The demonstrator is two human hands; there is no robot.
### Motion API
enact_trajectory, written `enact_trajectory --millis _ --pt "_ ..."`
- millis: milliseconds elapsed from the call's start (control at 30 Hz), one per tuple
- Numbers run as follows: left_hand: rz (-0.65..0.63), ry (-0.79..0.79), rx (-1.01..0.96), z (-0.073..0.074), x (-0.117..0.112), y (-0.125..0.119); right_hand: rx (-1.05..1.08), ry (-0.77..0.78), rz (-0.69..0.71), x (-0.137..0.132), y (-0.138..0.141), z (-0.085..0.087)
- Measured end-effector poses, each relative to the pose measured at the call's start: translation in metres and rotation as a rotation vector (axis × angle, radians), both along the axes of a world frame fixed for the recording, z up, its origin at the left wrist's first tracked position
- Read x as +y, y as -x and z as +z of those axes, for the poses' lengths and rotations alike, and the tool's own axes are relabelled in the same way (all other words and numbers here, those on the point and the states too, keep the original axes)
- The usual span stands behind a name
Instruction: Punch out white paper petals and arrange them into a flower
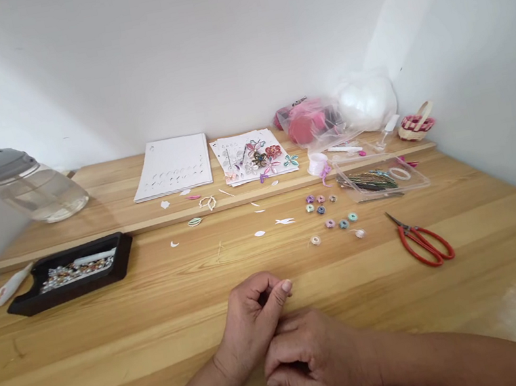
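Note:
Both my hands rest together on the wooden table (116,351) near its front edge. My left hand (252,317) is curled, its thumb and fingers pinched together; whatever lies between them is too small to make out. My right hand (312,360) lies just below and against it, fingers folded inward, with nothing visible in it. Several small coiled paper rolls (331,213) in purple, blue and pink lie on the table beyond my hands. White paper petal scraps (259,233) are scattered near them.
Red-handled scissors (423,240) lie at the right. A clear plastic box (378,177) holds thin strips. A black tray (72,272) with beads and a glue tube (7,287) sit at the left. On the raised shelf stand a water bottle (30,186), paper sheets (173,166), paper flowers (259,156), plastic bags (338,112), a small basket (416,124).

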State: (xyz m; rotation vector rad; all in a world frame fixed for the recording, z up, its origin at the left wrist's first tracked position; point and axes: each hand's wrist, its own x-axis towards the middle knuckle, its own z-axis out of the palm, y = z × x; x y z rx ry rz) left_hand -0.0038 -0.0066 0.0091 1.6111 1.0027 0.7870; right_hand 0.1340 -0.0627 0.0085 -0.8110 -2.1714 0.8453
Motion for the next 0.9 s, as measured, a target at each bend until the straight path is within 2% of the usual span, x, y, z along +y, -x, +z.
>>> enact_trajectory --millis 900 --pt "0.003 0.030 -0.014 0.0036 0.0022 0.0017 -0.025 0.041 0.020 0.0025 -0.0004 0.0020"
